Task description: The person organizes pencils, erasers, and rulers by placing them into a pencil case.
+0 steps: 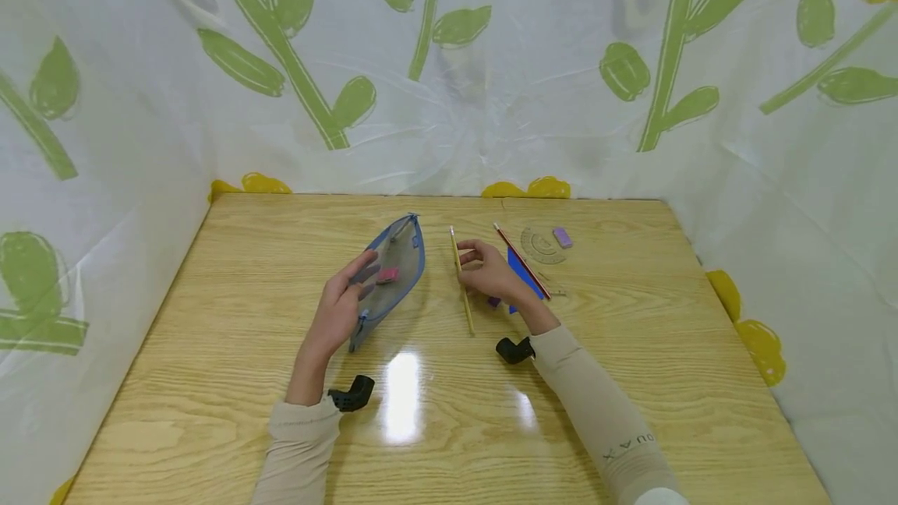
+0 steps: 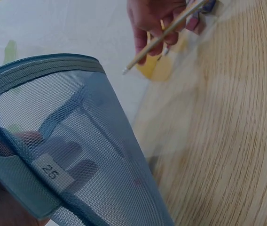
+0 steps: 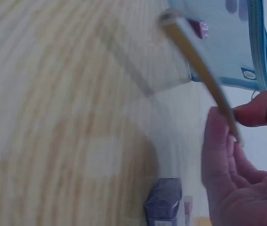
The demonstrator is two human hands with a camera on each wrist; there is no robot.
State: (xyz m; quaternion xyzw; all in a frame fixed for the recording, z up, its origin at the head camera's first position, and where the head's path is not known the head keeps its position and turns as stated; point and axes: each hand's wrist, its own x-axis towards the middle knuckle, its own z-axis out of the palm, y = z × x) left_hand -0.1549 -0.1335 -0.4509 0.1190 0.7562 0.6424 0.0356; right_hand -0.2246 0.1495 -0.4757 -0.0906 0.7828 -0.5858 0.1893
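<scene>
Inside the right grip [image 1: 493,270], thumb and fingers clamp one yellow pencil [image 1: 466,304]; leftward, the left grip [image 1: 338,312] holds one mesh pouch [image 1: 403,257], one pink item [image 1: 387,276] within. Right of both lie one red pencil [image 1: 522,260] and one protractor [image 1: 542,248].

On a pale wood-grain tabletop [image 1: 631,310], a clear plastic protractor [image 1: 539,245] is flanked by a small purple block [image 1: 563,238], right, and a slim red pencil [image 1: 518,256] and flat blue piece [image 1: 521,270], left.

the person wears long beige sleeves: the left sleeve [image 1: 295,462] is creased, with faint marks at its cuff [image 1: 305,419]; the right sleeve [image 1: 592,392] bears dark, spaced letters [image 1: 627,446]. 2 black, bent wrist pieces [image 1: 356,393] sit beside the cuffs.
</scene>
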